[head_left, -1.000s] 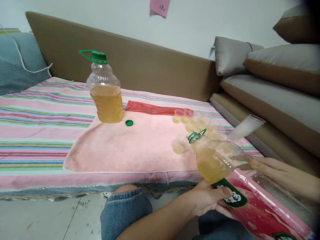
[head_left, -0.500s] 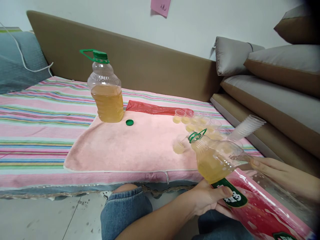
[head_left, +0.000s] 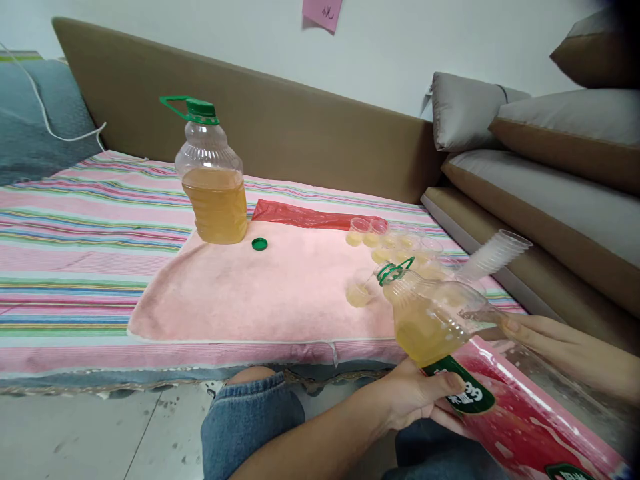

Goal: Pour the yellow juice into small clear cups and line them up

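A large plastic juice bottle (head_left: 433, 317) with a pink-red label lies tilted, its uncapped green-ringed mouth pointing left. A thin stream of pale yellow juice runs from it into a clear plastic cup (head_left: 358, 293) on the pink cloth (head_left: 240, 287). My left hand (head_left: 417, 397) is closed around the bottle's underside at the label. On the far side my right hand (head_left: 545, 340) grips its upper side, partly hidden by the clear plastic. Just behind the mouth stand several clear cups (head_left: 377, 233) holding some juice. A green bottle cap (head_left: 259, 244) lies on the cloth.
A second, capped juice bottle (head_left: 220, 207) stands upright at the cloth's back left. A red plastic bag (head_left: 310, 217) lies behind the cloth. A stack of nested cups (head_left: 495, 255) leans at the right, near piled cushions (head_left: 550, 180). The bed's front edge (head_left: 200, 377) borders my knees.
Both hands and the bottle keep almost the same place. Juice keeps flowing, and the level in the front cup looks slightly higher.
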